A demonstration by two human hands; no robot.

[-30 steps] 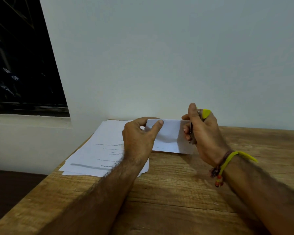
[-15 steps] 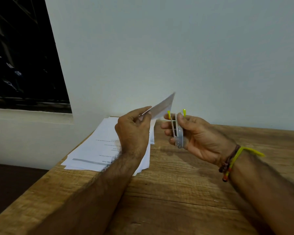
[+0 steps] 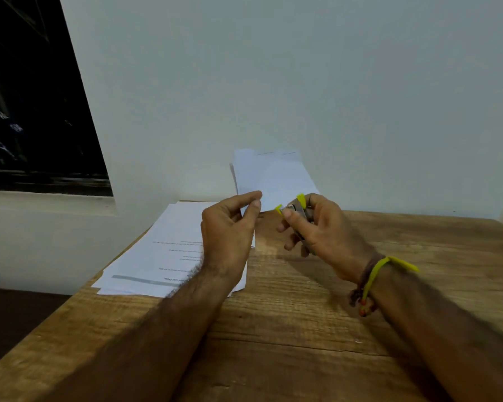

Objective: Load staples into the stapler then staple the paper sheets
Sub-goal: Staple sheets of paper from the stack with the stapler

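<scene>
Stapler (image 3: 298,217), yellow-tipped and metal, sits right of frame centre in the right hand (image 3: 320,236), whose grip curls around it. Just left, the left hand (image 3: 230,230) pinches upright paper sheets (image 3: 273,178) above the worktop (image 3: 302,314); a paper stack (image 3: 163,256) lies left.

From my remote seat, the small white stapled paper sheet (image 3: 270,177) has swung upright and faces me, pinched by the left hand (image 3: 230,227). The right hand (image 3: 317,227) has tipped the silver stapler with yellow tips (image 3: 295,208) towards it.
</scene>
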